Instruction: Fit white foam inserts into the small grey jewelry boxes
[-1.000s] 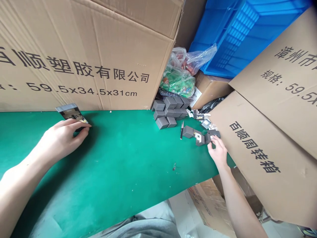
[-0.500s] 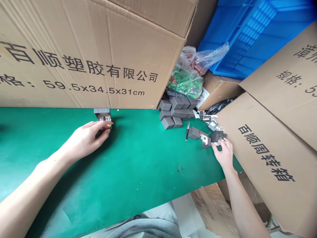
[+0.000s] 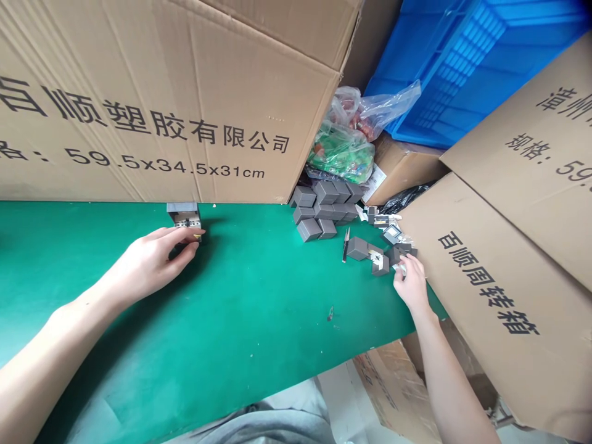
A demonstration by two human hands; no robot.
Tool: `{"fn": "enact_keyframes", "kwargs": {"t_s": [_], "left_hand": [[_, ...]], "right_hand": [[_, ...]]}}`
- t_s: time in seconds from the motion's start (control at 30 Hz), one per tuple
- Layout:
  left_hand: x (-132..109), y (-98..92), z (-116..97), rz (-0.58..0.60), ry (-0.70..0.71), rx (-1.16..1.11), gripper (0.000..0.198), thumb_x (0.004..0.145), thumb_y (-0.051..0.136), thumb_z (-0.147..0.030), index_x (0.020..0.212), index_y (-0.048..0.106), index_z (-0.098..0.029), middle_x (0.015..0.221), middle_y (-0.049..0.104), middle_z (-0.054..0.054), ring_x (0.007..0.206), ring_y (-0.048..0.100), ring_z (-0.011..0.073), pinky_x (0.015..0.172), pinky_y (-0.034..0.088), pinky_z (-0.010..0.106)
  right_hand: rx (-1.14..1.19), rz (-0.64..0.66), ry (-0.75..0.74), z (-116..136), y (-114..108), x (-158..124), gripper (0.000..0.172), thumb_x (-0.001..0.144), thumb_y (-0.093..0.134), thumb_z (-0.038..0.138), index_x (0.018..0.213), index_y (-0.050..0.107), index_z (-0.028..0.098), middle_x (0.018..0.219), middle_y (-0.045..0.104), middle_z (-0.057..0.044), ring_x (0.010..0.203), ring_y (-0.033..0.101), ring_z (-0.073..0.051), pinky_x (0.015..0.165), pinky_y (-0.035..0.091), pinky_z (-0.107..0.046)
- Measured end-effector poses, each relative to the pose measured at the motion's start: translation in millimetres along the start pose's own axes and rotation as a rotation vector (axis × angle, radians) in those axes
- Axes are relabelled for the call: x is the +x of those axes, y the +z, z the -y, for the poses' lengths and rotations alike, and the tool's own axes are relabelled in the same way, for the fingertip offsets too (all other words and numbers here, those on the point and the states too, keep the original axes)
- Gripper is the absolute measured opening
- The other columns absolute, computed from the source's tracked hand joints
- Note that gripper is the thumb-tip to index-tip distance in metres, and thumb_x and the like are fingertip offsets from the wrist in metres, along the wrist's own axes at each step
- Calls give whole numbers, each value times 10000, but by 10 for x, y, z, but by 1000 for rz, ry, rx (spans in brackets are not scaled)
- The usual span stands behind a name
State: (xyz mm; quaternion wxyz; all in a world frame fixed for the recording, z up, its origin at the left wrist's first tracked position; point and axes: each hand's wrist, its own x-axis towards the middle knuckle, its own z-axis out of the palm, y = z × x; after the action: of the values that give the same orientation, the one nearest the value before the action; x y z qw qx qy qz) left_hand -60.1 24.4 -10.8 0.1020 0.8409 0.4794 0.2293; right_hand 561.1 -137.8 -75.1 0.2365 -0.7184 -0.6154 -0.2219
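My left hand (image 3: 160, 262) has its fingers wrapped round the front of an open grey box (image 3: 182, 209), which stands against the big carton and shows small metal-looking parts inside. On the right, my right hand (image 3: 413, 280) is closed in a pinch on a small whitish piece (image 3: 400, 269), beside dark grey boxes (image 3: 396, 253). Left of them lie another grey box (image 3: 357, 248), one with white material on it (image 3: 380, 264), and tweezers (image 3: 346, 245). Several grey boxes (image 3: 324, 209) are stacked near the carton's corner.
A large carton (image 3: 185, 80) borders the green table (image 3: 240, 296) at the back; another carton (image 3: 499, 271) leans at the right. Plastic bags (image 3: 345, 151), a blue crate (image 3: 435, 74) and small loose parts (image 3: 386, 221) lie between them.
The whole view has shifted slightly, moving the scene left. My right hand has drawn back a little from the dark boxes, with a whitish piece now showing at its fingertips. My left hand keeps its hold.
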Motion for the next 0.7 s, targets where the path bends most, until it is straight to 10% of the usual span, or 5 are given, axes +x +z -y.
{"fn": "enact_keyframes", "kwargs": {"t_s": [0.3, 0.5, 0.7], "left_hand": [[1, 30, 50, -12, 26, 8, 491, 965, 407, -499, 1221, 688, -189, 1208, 736, 105, 1057, 711, 280, 947, 546, 392], [7, 55, 63, -12, 28, 28, 521, 957, 387, -513, 1223, 696, -188, 1212, 733, 110, 1074, 705, 283, 958, 538, 386], [6, 16, 18, 18, -1, 22, 492, 964, 399, -497, 1220, 687, -192, 1231, 725, 111, 1107, 691, 283, 992, 529, 405]], "right_hand": [[-77, -97, -11, 109, 55, 107, 184, 859, 542, 311, 700, 587, 229, 824, 606, -113, 1131, 587, -340, 958, 511, -499], [-53, -85, 152, 177, 7, 76, 66, 774, 551, 298, 768, 546, 233, 964, 672, -139, 1165, 613, -338, 964, 519, -474], [62, -58, 281, 223, -38, 74, 364, 760, 485, 250, 1100, 604, 192, 1140, 690, -158, 1138, 629, -321, 979, 507, -479]]}}
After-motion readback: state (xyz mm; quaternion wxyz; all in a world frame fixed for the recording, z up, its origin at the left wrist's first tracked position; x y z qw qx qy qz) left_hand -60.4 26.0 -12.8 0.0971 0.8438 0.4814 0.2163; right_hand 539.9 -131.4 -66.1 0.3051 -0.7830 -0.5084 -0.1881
